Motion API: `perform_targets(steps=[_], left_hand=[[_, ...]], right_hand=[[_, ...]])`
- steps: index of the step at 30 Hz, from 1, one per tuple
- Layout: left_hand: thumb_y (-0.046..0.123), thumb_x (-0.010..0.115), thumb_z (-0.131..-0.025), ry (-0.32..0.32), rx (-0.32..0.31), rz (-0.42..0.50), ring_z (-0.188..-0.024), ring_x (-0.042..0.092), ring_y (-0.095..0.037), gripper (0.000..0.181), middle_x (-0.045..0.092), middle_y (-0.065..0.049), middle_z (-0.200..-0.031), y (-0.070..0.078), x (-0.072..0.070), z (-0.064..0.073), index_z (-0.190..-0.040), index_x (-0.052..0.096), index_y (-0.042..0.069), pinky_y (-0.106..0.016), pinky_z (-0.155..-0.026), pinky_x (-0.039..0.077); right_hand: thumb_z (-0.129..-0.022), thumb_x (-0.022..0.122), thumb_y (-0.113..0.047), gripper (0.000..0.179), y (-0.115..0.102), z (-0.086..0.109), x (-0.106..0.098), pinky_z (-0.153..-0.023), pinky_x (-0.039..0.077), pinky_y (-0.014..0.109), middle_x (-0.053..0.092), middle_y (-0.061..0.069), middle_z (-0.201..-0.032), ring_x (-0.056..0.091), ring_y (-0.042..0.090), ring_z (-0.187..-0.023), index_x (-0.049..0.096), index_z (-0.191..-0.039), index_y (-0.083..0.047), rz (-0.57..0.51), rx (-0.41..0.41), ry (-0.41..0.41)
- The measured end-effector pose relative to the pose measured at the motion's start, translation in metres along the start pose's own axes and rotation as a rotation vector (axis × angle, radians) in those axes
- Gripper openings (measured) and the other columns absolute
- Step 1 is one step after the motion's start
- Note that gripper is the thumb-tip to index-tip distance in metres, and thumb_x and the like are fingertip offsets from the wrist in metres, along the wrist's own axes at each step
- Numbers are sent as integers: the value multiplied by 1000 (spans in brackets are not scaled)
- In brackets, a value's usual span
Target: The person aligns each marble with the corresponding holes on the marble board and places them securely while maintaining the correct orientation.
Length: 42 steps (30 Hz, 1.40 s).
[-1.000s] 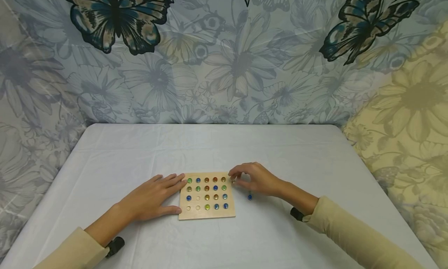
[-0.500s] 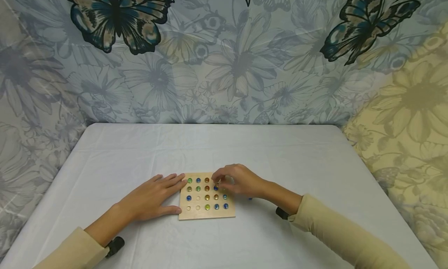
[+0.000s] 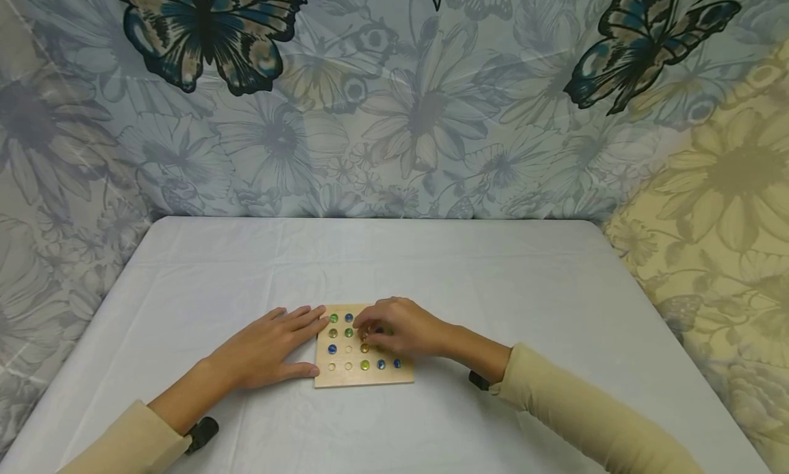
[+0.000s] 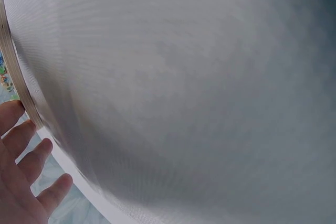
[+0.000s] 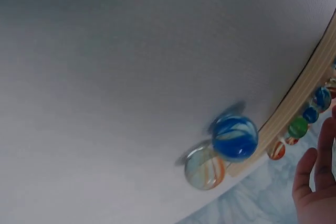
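A wooden board with rows of round hollows lies on the table, most of the hollows in sight filled with coloured glass marbles. My left hand rests along its left edge, fingers spread and fairly straight, fingertips and thumb at the rim. Over the middle of the board, my right hand pinches a small marble between thumb and forefinger. That hand covers much of the upper right rows. Bare hollows show at the near left corner. A blue marble and a clear marble with orange streaks lie beside the board.
A white cloth covers the table. Behind it hangs a fabric backdrop with flowers and butterflies. Each wrist wears a black band-mounted camera, one visible below the left sleeve.
My right hand has moved left from beside the board to over its middle columns, carrying the pinched marble. My left hand has stayed at the left edge.
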State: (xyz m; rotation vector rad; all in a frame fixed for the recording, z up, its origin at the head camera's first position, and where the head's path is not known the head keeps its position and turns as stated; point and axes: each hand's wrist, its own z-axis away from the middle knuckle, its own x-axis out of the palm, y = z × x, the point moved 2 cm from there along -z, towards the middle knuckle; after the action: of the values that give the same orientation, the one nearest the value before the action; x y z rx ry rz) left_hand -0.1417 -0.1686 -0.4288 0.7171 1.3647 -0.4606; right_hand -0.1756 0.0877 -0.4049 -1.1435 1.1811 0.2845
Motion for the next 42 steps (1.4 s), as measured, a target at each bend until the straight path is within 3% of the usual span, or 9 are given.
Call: perform_targets(steps=[11, 22, 35, 42], left_hand=[[65, 50, -95, 21, 18, 1, -142, 39, -30, 80, 36, -6, -159, 0, 0, 1, -154, 41, 12, -58, -111, 34], [65, 50, -95, 21, 29, 3, -142, 39, -30, 79, 36, -6, -159, 0, -1, 2, -154, 40, 12, -58, -110, 35], [64, 50, -95, 27, 23, 4, -142, 39, -30, 79, 35, -6, -159, 0, -1, 2, -154, 40, 12, -58, -111, 34], [65, 50, -95, 33, 22, 2, -141, 41, -32, 79, 38, -7, -158, 2, -1, 2, -153, 42, 11, -59, -110, 35]], right_hand=[[-93, 72, -17, 23, -8, -10, 9, -82, 47, 21, 69, -9, -101, 57, 1, -84, 72, -116, -13, 23, 5, -65], [-94, 71, -16, 24, -9, -16, 16, -85, 47, 18, 69, -9, -106, 57, -1, -89, 71, -117, -13, 52, -23, -92], [-93, 72, -16, 25, -10, -14, 9, -88, 47, 24, 72, -8, -104, 60, 1, -86, 72, -117, -11, 58, -49, -19], [-91, 74, -17, 24, -2, 1, -7, -86, 48, 28, 72, -8, -100, 62, 5, -87, 72, -114, -12, 64, 10, 44]])
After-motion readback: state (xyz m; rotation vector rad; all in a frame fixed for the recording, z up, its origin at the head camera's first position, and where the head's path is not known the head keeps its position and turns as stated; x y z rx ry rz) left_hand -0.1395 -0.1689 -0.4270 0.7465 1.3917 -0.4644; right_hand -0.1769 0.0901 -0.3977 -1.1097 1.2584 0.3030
